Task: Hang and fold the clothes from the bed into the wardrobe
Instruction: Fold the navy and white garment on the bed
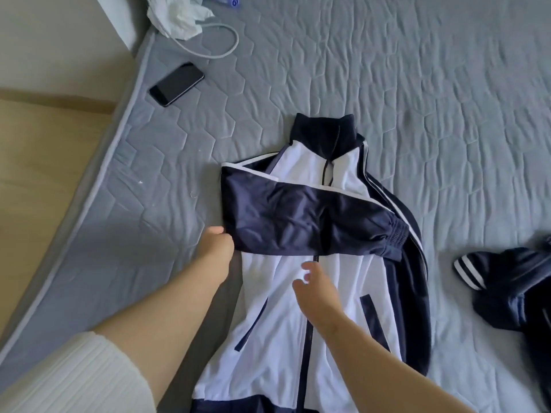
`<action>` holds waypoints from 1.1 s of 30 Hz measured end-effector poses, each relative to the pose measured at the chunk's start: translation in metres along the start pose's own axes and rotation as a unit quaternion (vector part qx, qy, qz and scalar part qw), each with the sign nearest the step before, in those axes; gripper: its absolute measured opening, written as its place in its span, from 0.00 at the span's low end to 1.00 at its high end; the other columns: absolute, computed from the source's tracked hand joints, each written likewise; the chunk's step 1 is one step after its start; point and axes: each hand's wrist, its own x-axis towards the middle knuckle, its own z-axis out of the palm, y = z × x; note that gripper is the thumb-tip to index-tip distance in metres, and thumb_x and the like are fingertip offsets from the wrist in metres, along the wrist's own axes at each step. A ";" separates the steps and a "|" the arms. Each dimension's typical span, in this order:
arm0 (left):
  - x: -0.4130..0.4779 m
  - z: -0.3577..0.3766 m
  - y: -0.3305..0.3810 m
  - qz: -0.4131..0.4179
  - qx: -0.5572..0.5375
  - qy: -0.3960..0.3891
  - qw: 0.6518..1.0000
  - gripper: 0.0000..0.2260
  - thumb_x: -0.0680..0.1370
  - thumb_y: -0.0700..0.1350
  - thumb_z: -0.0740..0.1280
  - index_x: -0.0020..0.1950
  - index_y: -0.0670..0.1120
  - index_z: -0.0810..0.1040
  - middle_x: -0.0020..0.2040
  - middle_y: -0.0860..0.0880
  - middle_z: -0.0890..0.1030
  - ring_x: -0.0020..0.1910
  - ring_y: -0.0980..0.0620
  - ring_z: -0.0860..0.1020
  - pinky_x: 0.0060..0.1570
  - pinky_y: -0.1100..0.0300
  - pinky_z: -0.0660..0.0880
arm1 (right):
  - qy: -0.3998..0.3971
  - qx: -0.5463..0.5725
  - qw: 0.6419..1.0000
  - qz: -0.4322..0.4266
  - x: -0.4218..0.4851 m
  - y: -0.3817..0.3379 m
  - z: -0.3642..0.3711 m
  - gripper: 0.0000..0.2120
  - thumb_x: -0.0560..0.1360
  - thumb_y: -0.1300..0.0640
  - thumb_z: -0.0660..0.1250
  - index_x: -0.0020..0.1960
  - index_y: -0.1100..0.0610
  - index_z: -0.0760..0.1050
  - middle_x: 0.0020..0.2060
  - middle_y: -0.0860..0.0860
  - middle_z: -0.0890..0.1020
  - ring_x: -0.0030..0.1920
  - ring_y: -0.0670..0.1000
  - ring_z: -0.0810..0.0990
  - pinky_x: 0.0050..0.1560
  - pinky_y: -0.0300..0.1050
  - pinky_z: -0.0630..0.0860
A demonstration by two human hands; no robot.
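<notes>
The left hand (217,244) pinches the sleeve (298,222) folded across the jacket (277,323); the right hand (317,293), empty and relaxed, should flatten cloth beside that grip.

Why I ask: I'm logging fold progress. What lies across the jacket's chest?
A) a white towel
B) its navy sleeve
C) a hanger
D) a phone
B: the navy sleeve lies folded across the white front of the jacket, while the phone sits apart from it near the mattress edge.
</notes>
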 end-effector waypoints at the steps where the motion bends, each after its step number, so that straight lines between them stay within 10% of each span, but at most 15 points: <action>1: 0.013 0.001 -0.008 -0.013 0.011 0.002 1.000 0.18 0.77 0.37 0.57 0.67 0.41 0.69 0.64 0.39 0.73 0.59 0.40 0.75 0.60 0.48 0.71 | -0.008 -0.002 1.000 -0.012 0.009 -0.004 0.011 0.21 0.77 0.59 0.55 0.70 0.52 0.62 0.64 0.51 0.69 0.43 0.47 0.72 0.40 0.39 0.67; 6: 0.055 0.016 -0.012 -0.053 -0.053 -0.107 0.991 0.11 0.78 0.50 0.64 0.59 0.51 0.72 0.58 0.49 0.77 0.53 0.47 0.76 0.37 0.58 0.73 | 0.027 -0.085 0.991 -0.100 0.041 -0.006 0.060 0.17 0.76 0.60 0.55 0.63 0.52 0.68 0.58 0.49 0.72 0.50 0.52 0.73 0.45 0.42 0.70; 9: 0.077 0.022 -0.005 -0.064 -0.065 -0.211 0.973 0.13 0.76 0.48 0.67 0.60 0.50 0.74 0.57 0.48 0.79 0.52 0.48 0.78 0.45 0.55 0.76 | 0.061 -0.175 0.966 -0.179 0.052 -0.006 0.089 0.12 0.76 0.57 0.58 0.58 0.55 0.72 0.55 0.51 0.74 0.56 0.54 0.71 0.50 0.44 0.66; 14: 0.098 0.027 0.002 0.045 -0.067 -0.168 0.982 0.13 0.73 0.39 0.71 0.57 0.46 0.76 0.54 0.47 0.80 0.50 0.49 0.78 0.51 0.57 0.72 | 0.066 -0.344 0.928 -0.130 0.079 -0.006 0.108 0.18 0.75 0.55 0.63 0.63 0.57 0.63 0.59 0.54 0.70 0.60 0.56 0.68 0.50 0.46 0.65; 18: 0.112 0.009 0.027 0.129 -0.091 -0.075 0.985 0.16 0.71 0.37 0.72 0.58 0.43 0.74 0.50 0.48 0.78 0.46 0.50 0.77 0.46 0.59 0.72 | 0.018 -0.158 0.975 -0.153 0.079 -0.041 0.119 0.03 0.74 0.61 0.59 0.43 0.55 0.66 0.45 0.53 0.74 0.48 0.56 0.72 0.38 0.44 0.63; 20: 0.120 -0.003 0.047 0.182 -0.077 -0.010 0.980 0.17 0.70 0.37 0.73 0.56 0.43 0.72 0.49 0.48 0.76 0.44 0.51 0.76 0.44 0.60 0.71 | -0.030 -0.080 0.979 -0.185 0.079 -0.060 0.132 0.11 0.74 0.61 0.58 0.35 0.55 0.61 0.36 0.52 0.71 0.41 0.56 0.69 0.35 0.45 0.58; 25: 0.134 -0.021 0.061 0.120 -0.040 -0.090 0.988 0.17 0.76 0.54 0.66 0.61 0.46 0.73 0.55 0.49 0.78 0.54 0.47 0.78 0.54 0.55 0.74 | -0.130 -0.052 0.969 -0.203 0.075 -0.071 0.151 0.14 0.77 0.62 0.55 0.57 0.58 0.78 0.53 0.56 0.80 0.53 0.58 0.76 0.54 0.48 0.74; 30: 0.137 -0.027 0.039 -0.024 -0.049 -0.108 0.993 0.23 0.79 0.60 0.54 0.66 0.47 0.72 0.63 0.48 0.76 0.61 0.44 0.75 0.64 0.47 0.69 | 0.117 0.123 0.985 -0.017 0.099 -0.045 0.111 0.08 0.76 0.56 0.58 0.39 0.56 0.68 0.36 0.52 0.74 0.39 0.53 0.69 0.41 0.42 0.65; 33: 0.133 -0.018 0.026 0.040 -0.040 -0.076 0.996 0.14 0.81 0.48 0.58 0.62 0.43 0.73 0.59 0.44 0.77 0.56 0.44 0.76 0.61 0.49 0.71 | 0.177 0.430 0.866 0.184 0.111 -0.015 0.067 0.16 0.76 0.48 0.63 0.35 0.57 0.67 0.29 0.52 0.72 0.30 0.52 0.70 0.39 0.48 0.71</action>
